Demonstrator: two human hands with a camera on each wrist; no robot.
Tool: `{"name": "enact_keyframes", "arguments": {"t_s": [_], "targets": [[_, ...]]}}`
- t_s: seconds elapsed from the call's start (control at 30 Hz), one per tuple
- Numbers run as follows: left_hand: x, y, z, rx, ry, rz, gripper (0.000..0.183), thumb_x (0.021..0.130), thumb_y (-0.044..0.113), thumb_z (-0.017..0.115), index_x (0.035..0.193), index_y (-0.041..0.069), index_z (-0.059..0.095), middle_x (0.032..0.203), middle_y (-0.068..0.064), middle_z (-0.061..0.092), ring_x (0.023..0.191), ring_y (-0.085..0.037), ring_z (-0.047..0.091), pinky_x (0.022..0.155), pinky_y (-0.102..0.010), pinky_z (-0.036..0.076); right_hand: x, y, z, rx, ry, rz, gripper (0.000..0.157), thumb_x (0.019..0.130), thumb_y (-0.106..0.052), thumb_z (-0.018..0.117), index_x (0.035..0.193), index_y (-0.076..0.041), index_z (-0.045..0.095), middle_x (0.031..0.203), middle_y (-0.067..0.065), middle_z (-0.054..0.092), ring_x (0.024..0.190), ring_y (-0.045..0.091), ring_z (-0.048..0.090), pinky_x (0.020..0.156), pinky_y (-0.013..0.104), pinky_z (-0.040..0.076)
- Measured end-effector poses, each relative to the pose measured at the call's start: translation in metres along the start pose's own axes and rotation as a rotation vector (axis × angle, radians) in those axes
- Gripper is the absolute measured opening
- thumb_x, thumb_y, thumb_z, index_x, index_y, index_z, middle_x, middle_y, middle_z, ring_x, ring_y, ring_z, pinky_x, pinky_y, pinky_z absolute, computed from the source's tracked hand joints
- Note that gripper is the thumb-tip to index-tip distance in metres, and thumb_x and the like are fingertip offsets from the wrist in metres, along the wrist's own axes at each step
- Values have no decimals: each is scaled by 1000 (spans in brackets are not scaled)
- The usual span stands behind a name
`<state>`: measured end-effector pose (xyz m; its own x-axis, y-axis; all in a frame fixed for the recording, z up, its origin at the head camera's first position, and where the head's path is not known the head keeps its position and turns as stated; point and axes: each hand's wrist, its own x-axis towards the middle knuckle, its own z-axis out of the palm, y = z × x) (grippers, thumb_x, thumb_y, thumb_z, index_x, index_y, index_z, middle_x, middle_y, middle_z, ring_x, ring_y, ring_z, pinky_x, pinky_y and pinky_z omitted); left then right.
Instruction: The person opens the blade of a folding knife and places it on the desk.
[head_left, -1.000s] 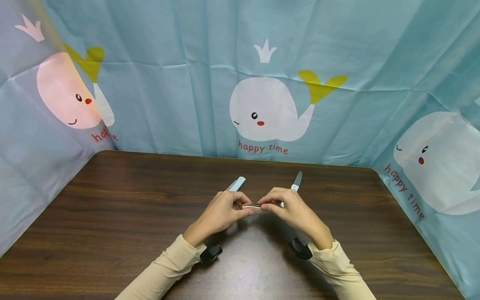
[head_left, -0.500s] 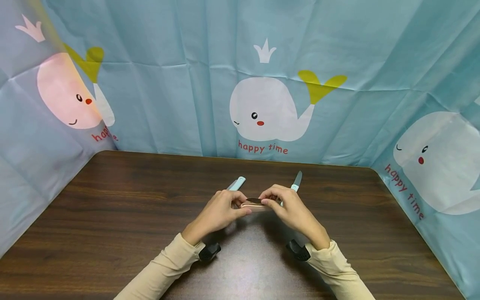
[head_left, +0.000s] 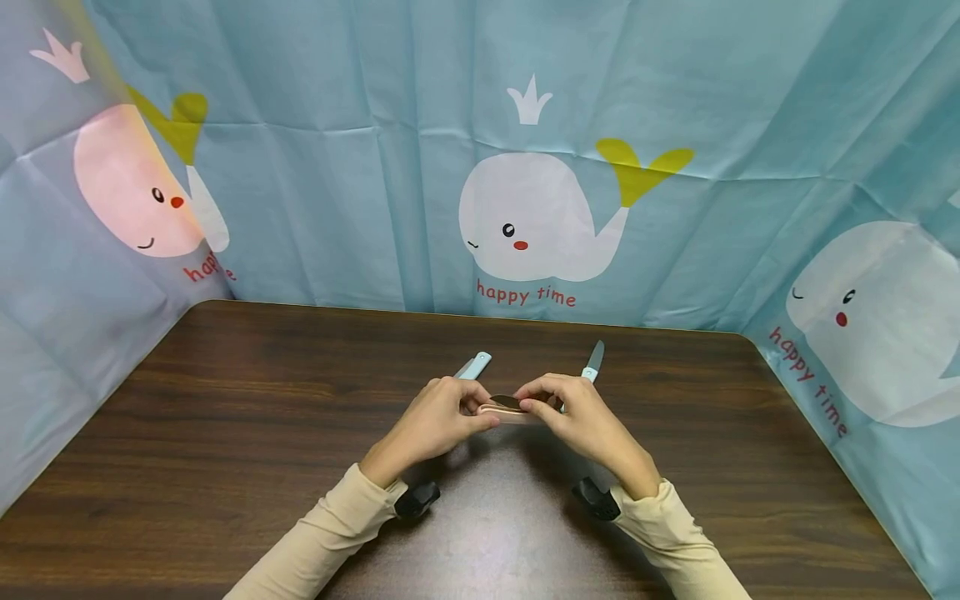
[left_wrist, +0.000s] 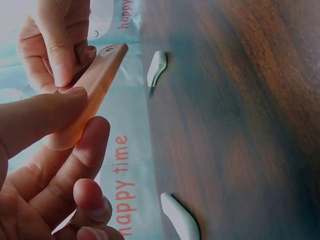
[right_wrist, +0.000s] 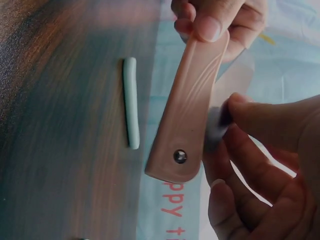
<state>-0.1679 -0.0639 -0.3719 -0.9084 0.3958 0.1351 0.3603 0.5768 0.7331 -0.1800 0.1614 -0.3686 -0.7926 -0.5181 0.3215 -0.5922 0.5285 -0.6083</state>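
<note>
Above brown tabletop point(head_left: 225, 433), a pink knife point(right_wrist: 187, 110) sits between the hands point(head_left: 437, 421) point(head_left: 583, 418), left pinching its handle point(left_wrist: 102, 80), right its blade point(head_left: 505, 401)

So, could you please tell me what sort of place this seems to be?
Probably an indoor tabletop recording booth: a dark wood-grain table, blue whale-print curtains around its far and side edges, and wrist-worn black devices that look like cameras.

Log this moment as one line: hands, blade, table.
left hand: grips pink handle | right hand: pinches blade | blade: angled out from handle | table: two light-blue knives beyond hands
</note>
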Motion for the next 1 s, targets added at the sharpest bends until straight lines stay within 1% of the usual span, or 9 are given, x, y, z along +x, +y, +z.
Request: {"name": "enact_keyframes", "arguments": {"t_s": [0.2, 0.33, 0.43, 0.53, 0.63, 0.9, 1.0], "targets": [[-1, -1, 0, 12, -6, 7, 13, 84, 18, 79, 90, 8, 73, 74, 3, 70, 63, -2, 57, 59, -20, 44, 0, -2, 1, 22, -35, 21, 11, 90, -14, 73, 100, -10, 77, 91, -1, 75, 73, 1, 60, 64, 22, 50], [-1, -1, 1, 16, -17, 3, 14, 84, 18, 79, 91, 8, 73, 74, 3, 70, 63, -1, 57, 59, -20, 44, 0, -2, 2, 2, -35, -14, 10, 88, -14, 75, 97, -11, 77, 88, -3, 75, 72, 0, 58, 63, 21, 49], [-1, -1, 2, 13, -22, 4, 14, 84, 18, 79, 91, 8, 73, 74, 3, 71, 63, -1, 57, 59, -20, 44, 0, -1, 2, -23, -9, -54, 8, 87, -13, 76, 94, -11, 77, 87, -4, 74, 71, 0, 56, 63, 20, 48], [-1, 0, 2, 2, -26, 3, 13, 84, 18, 79, 90, 9, 73, 75, 3, 71, 62, -1, 57, 58, -20, 44, -1, -1, 2, -29, 16, -64, 7, 86, -12, 76, 93, -11, 77, 85, -5, 74, 71, 0, 57, 63, 20, 48], [-2, 1, 2, -13, -29, -11, 10, 84, 17, 79, 89, 11, 73, 74, 4, 71, 60, -2, 56, 56, -20, 43, -1, -1, 2, -25, 37, -58, 6, 87, -12, 75, 93, -11, 77, 86, -5, 73, 72, 1, 58, 64, 21, 49], [-1, -4, 0, -26, -31, -1, 6, 84, 16, 78, 86, 12, 74, 71, 5, 70, 58, -3, 54, 55, -20, 41, -1, 0, -2, 37, 93, 3, 6, 87, -10, 75, 93, -10, 74, 84, -2, 73, 68, 2, 57, 62, 24, 50], [-1, -5, -2, -22, -27, -9, 5, 84, 16, 78, 86, 14, 74, 71, 6, 69, 58, -3, 54, 55, -20, 41, -1, 0, -4, 31, 121, 15, 7, 87, -10, 75, 93, -9, 73, 84, -2, 73, 70, 3, 59, 64, 24, 50]]}}
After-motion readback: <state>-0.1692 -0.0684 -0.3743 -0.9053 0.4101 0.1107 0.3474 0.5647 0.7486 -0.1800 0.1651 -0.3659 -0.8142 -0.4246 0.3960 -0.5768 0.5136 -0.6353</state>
